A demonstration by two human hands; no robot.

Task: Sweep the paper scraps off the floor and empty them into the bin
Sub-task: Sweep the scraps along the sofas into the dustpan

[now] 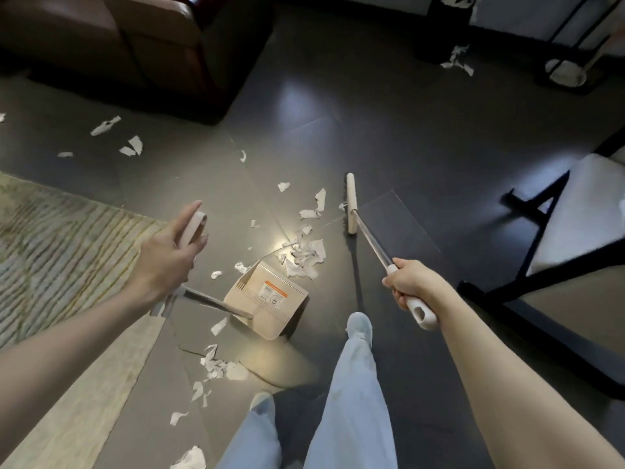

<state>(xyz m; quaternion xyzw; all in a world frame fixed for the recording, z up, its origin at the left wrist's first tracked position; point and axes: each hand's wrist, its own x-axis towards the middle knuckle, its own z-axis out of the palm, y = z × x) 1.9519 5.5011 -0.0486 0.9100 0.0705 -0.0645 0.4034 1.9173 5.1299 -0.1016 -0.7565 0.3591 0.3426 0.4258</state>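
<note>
- The rug [50,238] lies to your left, with loose scraps [133,146] on the floor [389,137] beyond it.
- Your left hand [167,255] holds the dustpan [270,309] by its handle top, with thumb and fingers wrapped loosely round it.
- The pan sits on the floor by your feet, and more scraps are piled just beside its lip.
- The broom [351,203] head rests on the floor right of that pile.
- Your right hand [411,286] has its fingers curled tight round the broom's white grip.
- The dark bin [439,32] stands far back, with scraps at its foot.
- A chair [581,211] stands on the right.
</note>
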